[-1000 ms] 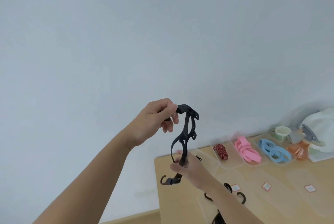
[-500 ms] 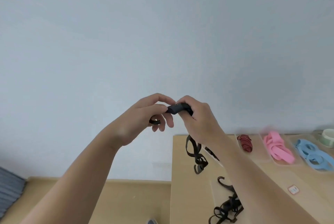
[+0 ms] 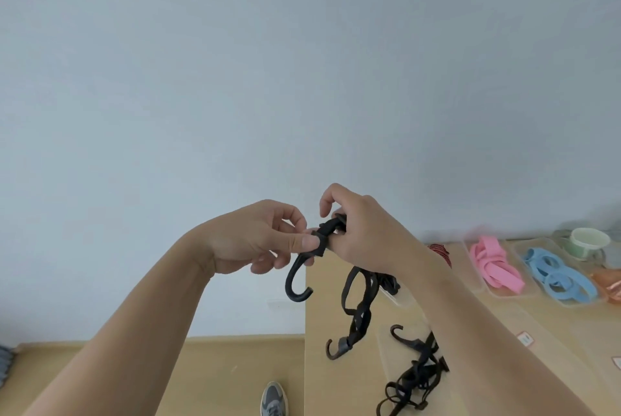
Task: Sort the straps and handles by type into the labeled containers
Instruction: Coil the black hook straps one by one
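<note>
Nearest, by the table's (image 3: 327, 382) left edge, a pile of black straps (image 3: 416, 378) is seen in a clear tray (image 3: 393, 368). This is judged the target bin, though its label can't be read. Above it the black hook strap (image 3: 357, 294) is held up. Its upper hook (image 3: 297, 284) is pinched at the collar between thumb and fingers of the left hand (image 3: 255, 241). The adjoining strap end is gripped in the curled fingers of the right hand (image 3: 366, 231), one finger lifted off. The rest is left hanging as a loop, with the lower hook (image 3: 336, 350) low over the left edge; contact with the table can't be told. Along the far edge a red-and-black cord (image 3: 440, 251), pink straps (image 3: 494, 264) and blue straps (image 3: 554, 274) are already binned. Step is judged as gathering the strap before binning. Both ends should be kept together, the loose hook kept off the pile to avoid snagging, the loop lowered first and the hooks released last. Versus 0.5 s ago, the upper hook was covered by the hands and is now exposed below the left thumb. Versus 1.0 s ago, the strap was stretched between separated hands with the right hand low; the hands are now brought together.
</note>
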The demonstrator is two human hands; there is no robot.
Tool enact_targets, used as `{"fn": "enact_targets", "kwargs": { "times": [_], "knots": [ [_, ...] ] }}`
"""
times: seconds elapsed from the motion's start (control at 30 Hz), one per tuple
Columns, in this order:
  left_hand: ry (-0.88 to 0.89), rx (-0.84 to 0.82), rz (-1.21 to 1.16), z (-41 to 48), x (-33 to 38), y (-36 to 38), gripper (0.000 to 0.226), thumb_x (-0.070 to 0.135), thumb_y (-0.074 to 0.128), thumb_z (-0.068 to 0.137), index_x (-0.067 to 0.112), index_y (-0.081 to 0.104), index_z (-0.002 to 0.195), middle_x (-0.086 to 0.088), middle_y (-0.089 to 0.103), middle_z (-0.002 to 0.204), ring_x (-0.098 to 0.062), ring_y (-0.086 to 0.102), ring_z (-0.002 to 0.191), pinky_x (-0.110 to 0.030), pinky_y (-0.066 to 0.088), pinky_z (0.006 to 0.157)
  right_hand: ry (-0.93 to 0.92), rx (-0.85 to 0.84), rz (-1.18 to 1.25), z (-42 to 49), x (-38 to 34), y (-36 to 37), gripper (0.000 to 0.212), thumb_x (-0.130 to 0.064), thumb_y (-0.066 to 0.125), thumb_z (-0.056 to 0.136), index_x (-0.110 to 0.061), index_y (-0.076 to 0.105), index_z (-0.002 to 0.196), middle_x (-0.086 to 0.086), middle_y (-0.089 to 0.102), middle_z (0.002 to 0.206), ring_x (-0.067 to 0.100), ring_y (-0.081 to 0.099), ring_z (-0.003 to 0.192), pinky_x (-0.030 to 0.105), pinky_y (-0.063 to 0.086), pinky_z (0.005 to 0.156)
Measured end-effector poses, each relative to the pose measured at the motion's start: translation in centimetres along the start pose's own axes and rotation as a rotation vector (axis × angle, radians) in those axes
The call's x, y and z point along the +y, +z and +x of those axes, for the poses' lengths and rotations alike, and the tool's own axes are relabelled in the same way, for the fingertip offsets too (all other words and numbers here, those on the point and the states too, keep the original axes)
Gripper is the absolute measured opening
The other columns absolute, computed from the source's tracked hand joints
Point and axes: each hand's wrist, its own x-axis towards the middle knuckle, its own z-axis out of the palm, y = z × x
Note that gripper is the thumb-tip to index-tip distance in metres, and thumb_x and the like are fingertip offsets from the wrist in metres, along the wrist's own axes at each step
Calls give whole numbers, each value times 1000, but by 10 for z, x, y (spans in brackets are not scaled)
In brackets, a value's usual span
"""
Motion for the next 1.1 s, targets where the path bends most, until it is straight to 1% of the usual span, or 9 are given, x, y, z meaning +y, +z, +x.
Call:
{"fn": "enact_targets", "kwargs": {
  "times": [0.17,0.3,0.4,0.6,0.7,0.8,0.93,1.03,1.1],
  "knots": [
    [23,-48,-28,9,2,1,37,22,78,80,7,52,103,-18,72,86,-18,49,49,-24,37,41,66,18,-7,2,5,-4,30,-33,70,85,-33,42,97,-5,51,61,12,39,52,31,37,55],
    [23,-74,-1,16,8,3,29,16,77,85,5,67,109,-14,69,84,-17,53,51,-24,49,47,120,31,44,3,11,-9,36,-38,75,80,-31,42,95,-8,51,61,12,37,51,30,35,54],
    [51,-100,3,19,8,3,19,15,76,85,10,76,103,-11,68,82,-15,53,51,-23,50,49,136,28,82,3,17,-13,40,-40,79,77,-28,43,91,-11,51,58,11,34,50,29,32,53],
    [111,-97,-126,32,3,9,29,14,77,83,9,75,111,-11,65,79,-12,48,48,-22,49,44,76,32,267,2,32,-12,38,-48,72,70,-23,49,85,-10,41,60,14,33,59,28,30,57],
    [131,-72,-205,42,2,8,25,13,75,86,7,76,110,-11,63,80,-11,48,49,-22,52,46,35,-9,344,1,36,-16,31,-44,72,78,-18,58,89,11,43,73,25,39,69,32,33,67],
    [169,-44,-339,53,6,9,19,12,70,92,0,71,106,-6,61,77,-10,48,53,-21,54,54,45,-71,504,1,34,-16,16,-35,61,90,-19,64,87,-1,48,66,15,46,63,26,34,67],
    [213,113,-425,71,14,17,23,13,63,97,-8,66,106,-4,61,73,-14,50,62,-24,58,68,270,90,763,10,31,1,41,-38,53,102,-15,57,68,0,23,58,15,22,50,40,17,58],
    [234,199,-496,80,12,23,26,9,63,98,-12,65,113,-9,69,87,-20,50,69,-29,60,76,353,117,832,11,35,0,53,-51,38,105,-12,56,74,-3,26,54,14,22,47,29,24,49],
    [241,248,-550,85,12,25,24,10,62,99,-12,65,110,-7,67,80,-25,51,71,-28,60,76,381,86,926,8,39,-1,61,-61,34,101,-13,61,77,-1,34,57,14,23,49,26,25,46]
  ]
}}
